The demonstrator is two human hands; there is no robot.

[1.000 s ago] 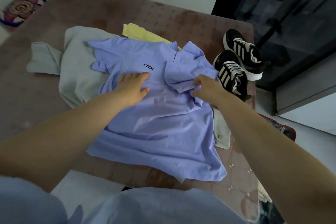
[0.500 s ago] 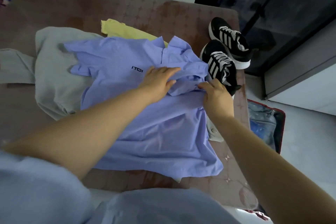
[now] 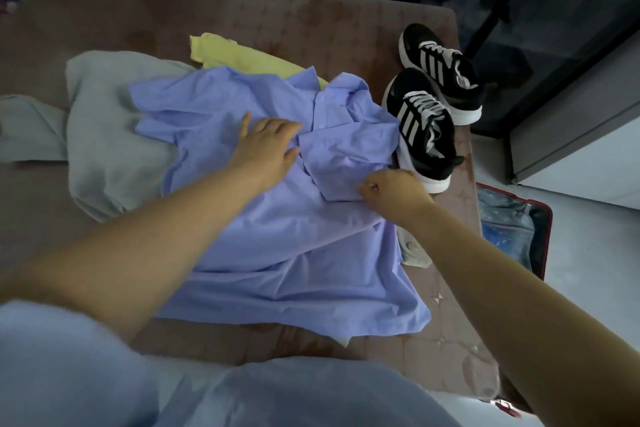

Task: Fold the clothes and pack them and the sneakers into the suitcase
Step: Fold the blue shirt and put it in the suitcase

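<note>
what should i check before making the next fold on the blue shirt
1. Left hand flat on the blue shirt, pinning it: ok.
2. Right hand pinching the folded-in sleeve edge: ok.
3. Shirt smooth: not ok, wrinkled near the collar.
4. Shirt clear of other clothes: not ok, it lies over the grey garment and yellow garment.
5. Sneakers clear of the shirt: not ok, nearest one touches it.
6. Room in the suitcase: cannot tell.

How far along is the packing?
Early. Nothing packed yet: the suitcase lies open on the floor. In hand: the right hand pinches the blue shirt, the left hand pressing it flat. Left: grey garment, yellow garment, sneakers.
</note>
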